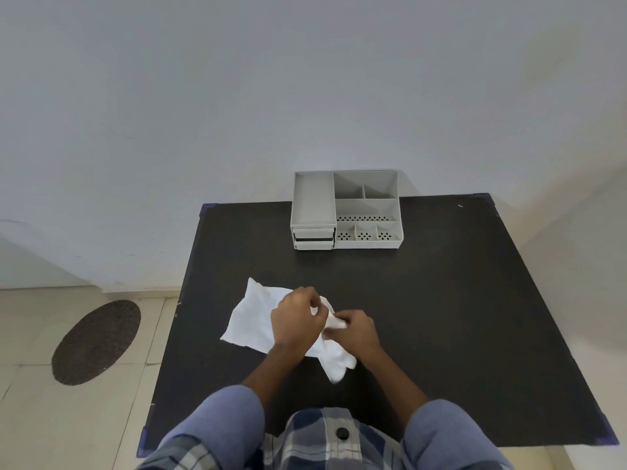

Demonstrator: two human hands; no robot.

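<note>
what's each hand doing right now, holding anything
Left hand: closed, fingers pinching the white cloth.
Right hand: closed, gripping a bunched part of the same cloth.

White cloth [252,320]: soft, crumpled, matt. Surface [441,300]: black, matt, finely grained. Organizer [346,212]: pale grey plastic, smooth, perforated trays. Floor mat [96,342]: dark, coarse weave. Floor [68,418]: pale tiles, slight sheen.

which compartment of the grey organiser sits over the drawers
The long narrow compartment at the left of the organiser; it alone sits above the two drawers, the rest lie beside them.
</note>
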